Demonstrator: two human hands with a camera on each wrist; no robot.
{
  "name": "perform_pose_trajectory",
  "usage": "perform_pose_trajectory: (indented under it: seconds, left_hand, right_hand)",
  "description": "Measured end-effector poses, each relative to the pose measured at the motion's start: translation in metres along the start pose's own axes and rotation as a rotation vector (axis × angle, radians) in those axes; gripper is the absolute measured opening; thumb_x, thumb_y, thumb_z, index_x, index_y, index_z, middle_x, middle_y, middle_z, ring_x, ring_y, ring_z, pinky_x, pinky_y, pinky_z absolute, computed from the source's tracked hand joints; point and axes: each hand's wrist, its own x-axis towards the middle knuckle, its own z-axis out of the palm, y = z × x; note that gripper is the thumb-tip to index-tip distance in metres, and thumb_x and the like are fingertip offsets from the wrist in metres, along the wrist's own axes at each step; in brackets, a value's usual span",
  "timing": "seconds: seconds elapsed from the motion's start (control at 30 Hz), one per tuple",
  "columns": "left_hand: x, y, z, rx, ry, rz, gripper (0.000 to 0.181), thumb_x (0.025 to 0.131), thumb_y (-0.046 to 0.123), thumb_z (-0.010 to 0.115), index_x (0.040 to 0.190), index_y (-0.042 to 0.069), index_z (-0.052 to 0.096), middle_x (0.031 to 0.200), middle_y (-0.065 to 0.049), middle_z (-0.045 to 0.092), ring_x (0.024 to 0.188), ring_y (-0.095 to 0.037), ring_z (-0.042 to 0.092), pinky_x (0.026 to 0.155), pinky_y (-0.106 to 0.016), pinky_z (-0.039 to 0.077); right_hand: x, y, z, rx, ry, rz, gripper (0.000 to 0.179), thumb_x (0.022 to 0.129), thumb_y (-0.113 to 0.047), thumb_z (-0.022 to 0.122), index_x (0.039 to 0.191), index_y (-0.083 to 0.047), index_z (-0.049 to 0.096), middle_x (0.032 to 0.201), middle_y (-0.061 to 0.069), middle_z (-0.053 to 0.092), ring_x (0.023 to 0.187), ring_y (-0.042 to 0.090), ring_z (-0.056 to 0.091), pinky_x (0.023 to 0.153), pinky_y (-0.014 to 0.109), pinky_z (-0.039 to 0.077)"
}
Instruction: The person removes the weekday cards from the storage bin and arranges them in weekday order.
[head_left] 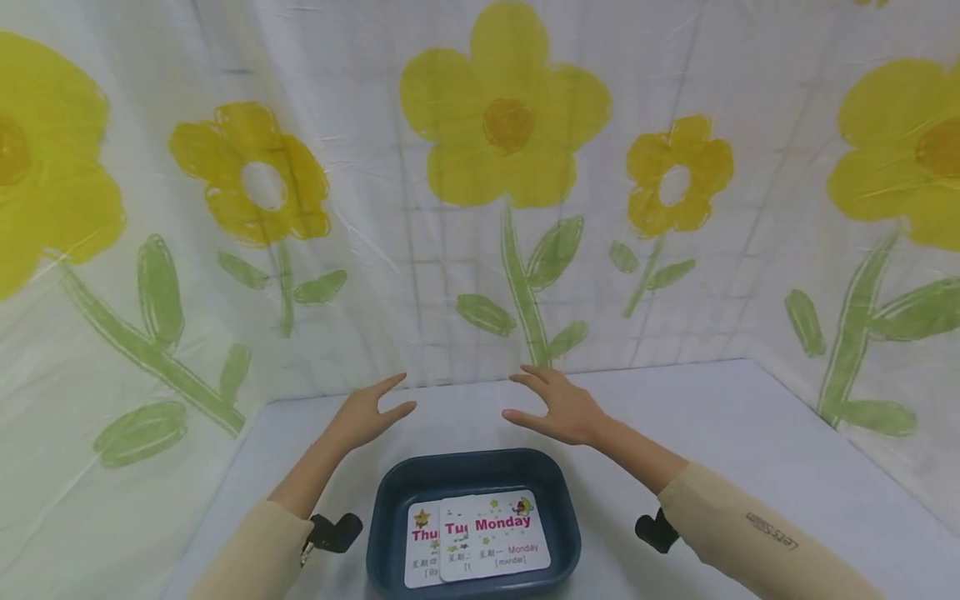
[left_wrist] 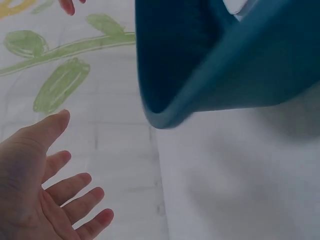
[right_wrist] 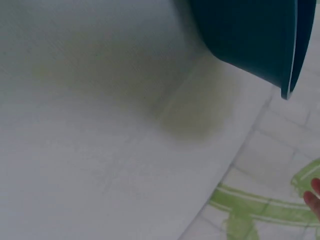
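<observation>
Both hands hang in the air above the tabletop [head_left: 750, 483], just past the far rim of a dark blue tray [head_left: 468, 458]. The left hand [head_left: 363, 412] has its fingers stretched out and its thumb held away from them, palm facing inward; the right hand [head_left: 558, 408] mirrors it, fingers reaching toward the left, thumb apart, a gap of bare air between the two. The right wrist's view catches only fingertips at its edge, so I can't swear to how that hand's lower fingers lie. The tray sits on the tabletop close to the person, between the forearms, with three white cards overlapping inside it. The Monday card [head_left: 510, 533] lies on top, toward the right, pink lettering across its middle; the "Tu" card [head_left: 454, 546] peeks out beneath it, and the "Thu" card [head_left: 422, 521] lies under that, furthest left. Cream sleeves [head_left: 750, 533] cover the forearms, and a small black device [head_left: 337, 532] juts inward at each wrist. Behind it all hangs a white curtain [head_left: 375, 333] painted with yellow flowers.
</observation>
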Motion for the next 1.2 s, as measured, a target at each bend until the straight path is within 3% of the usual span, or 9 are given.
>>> perform_pose_trajectory:
  seconds: [0.3,0.57,0.7,0.97,1.2]
  left_hand:
    - [-0.033,-0.006,0.001,-0.097,0.029,-0.068,0.062,0.089,0.047,0.054,0.136,0.008,0.045,0.136,-0.021,0.046,0.121,-0.041,0.046,0.090,-0.053,0.046]
    - [-0.065,-0.007,0.003,-0.192,0.029,-0.162,0.059,0.088,0.047,0.056,0.134,0.011,0.048,0.135,-0.019,0.048,0.123,-0.039,0.045,0.091,-0.051,0.046]
    - [-0.077,-0.007,0.006,-0.303,0.005,-0.219,0.062,0.086,0.050,0.057,0.134,0.011,0.049,0.135,-0.016,0.049,0.123,-0.036,0.047,0.092,-0.047,0.047]
    - [-0.098,0.001,0.017,-0.653,-0.017,-0.382,0.061,0.084,0.040,0.064,0.132,0.005,0.049,0.130,-0.019,0.052,0.115,-0.030,0.054,0.083,-0.038,0.053]
    - [-0.114,0.002,0.031,-0.764,-0.042,-0.493,0.063,0.082,0.036,0.068,0.130,0.001,0.049,0.128,-0.023,0.052,0.112,-0.032,0.056,0.080,-0.042,0.054]
  right_hand:
    - [-0.030,-0.001,0.005,0.020,0.027,-0.005,0.065,0.083,-0.063,0.051,0.134,-0.024,0.048,0.144,0.004,0.039,0.131,0.027,0.037,0.093,0.058,0.041]
    - [-0.048,0.004,0.002,0.016,0.046,-0.010,0.063,0.082,-0.062,0.052,0.133,-0.025,0.048,0.143,0.003,0.040,0.129,0.027,0.039,0.091,0.057,0.043]
    - [-0.057,0.004,0.001,0.024,0.051,-0.013,0.063,0.082,-0.062,0.053,0.134,-0.026,0.048,0.143,0.003,0.040,0.128,0.028,0.040,0.088,0.057,0.045]
    - [-0.066,-0.001,0.002,0.048,0.042,-0.032,0.062,0.083,-0.059,0.055,0.135,-0.027,0.046,0.144,0.001,0.039,0.128,0.028,0.041,0.085,0.058,0.046]
    - [-0.072,-0.011,0.005,0.074,0.013,-0.051,0.064,0.081,-0.061,0.055,0.135,-0.028,0.046,0.144,0.001,0.038,0.128,0.027,0.040,0.088,0.058,0.045]
